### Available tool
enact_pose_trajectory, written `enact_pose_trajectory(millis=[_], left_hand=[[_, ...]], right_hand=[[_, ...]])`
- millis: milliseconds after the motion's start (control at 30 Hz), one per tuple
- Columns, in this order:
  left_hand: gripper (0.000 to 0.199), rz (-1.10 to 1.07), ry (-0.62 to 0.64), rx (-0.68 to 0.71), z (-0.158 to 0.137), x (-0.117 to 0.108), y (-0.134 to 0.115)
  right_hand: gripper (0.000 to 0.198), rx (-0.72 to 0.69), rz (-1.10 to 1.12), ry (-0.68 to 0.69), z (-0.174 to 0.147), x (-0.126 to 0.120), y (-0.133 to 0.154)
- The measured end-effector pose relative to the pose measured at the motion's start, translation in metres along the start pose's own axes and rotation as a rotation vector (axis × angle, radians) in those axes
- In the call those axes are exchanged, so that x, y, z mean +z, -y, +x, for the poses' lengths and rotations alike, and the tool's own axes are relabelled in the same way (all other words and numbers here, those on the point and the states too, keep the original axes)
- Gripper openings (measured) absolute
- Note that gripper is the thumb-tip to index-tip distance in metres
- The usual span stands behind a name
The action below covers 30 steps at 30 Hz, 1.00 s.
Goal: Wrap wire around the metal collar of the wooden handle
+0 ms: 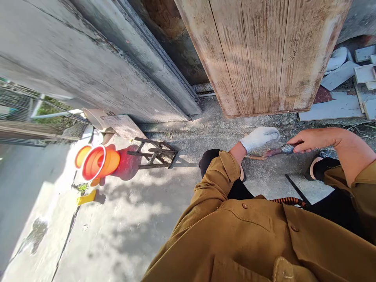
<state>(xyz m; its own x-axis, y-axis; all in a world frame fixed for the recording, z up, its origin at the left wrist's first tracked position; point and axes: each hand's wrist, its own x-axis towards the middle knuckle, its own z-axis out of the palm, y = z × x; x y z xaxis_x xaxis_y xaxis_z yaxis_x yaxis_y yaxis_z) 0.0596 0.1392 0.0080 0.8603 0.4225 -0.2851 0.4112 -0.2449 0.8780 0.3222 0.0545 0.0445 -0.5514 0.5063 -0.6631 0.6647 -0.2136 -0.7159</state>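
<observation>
A white work glove covers my left hand (260,139), its fingers curled together above the concrete; whether anything is inside them is hidden. To its right, my bare right hand (313,140) grips one end of a slim stick-like piece (273,152). Silvery wire (286,149) is wound round that piece close to my right fingertips. Its other part looks dark reddish brown, and a thin tan end (255,158) passes beneath my left wrist. Below my hands, a dark flat strip (297,190) slants between my legs, beside an orange-and-black striped cord (289,201).
Wooden planks (258,58) stand in front of me, with pale slabs and tiles (335,106) piled at right. Leftward are a small wooden stool frame (155,152), orange buckets (108,161) and a yellow container (86,197). A grey wall (102,58) rises at upper left.
</observation>
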Motion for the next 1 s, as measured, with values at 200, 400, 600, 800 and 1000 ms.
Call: enact_pose_trajectory(millis=[200, 400, 600, 800, 1000], left_hand=[[0.044, -0.190, -0.046, 0.011, 0.004, 0.008, 0.003], [0.029, -0.087, 0.131, 0.002, 0.005, 0.024, -0.012], [0.029, 0.057, 0.186, -0.005, 0.002, 0.022, -0.014], [0.023, 0.169, 0.271, 0.013, 0.001, 0.024, -0.014], [0.028, 0.105, 0.220, 0.028, -0.001, 0.011, -0.007]], right_hand=[[0.055, -0.149, 0.439, -0.678, -0.014, -0.015, -0.016], [0.039, 0.184, 0.171, -0.859, 0.006, -0.010, -0.017], [0.035, 0.471, -0.395, -0.639, 0.019, -0.003, -0.011], [0.023, 0.307, -0.316, -0.206, 0.030, 0.008, -0.016], [0.040, 0.183, -0.149, -0.057, 0.025, 0.010, -0.019]])
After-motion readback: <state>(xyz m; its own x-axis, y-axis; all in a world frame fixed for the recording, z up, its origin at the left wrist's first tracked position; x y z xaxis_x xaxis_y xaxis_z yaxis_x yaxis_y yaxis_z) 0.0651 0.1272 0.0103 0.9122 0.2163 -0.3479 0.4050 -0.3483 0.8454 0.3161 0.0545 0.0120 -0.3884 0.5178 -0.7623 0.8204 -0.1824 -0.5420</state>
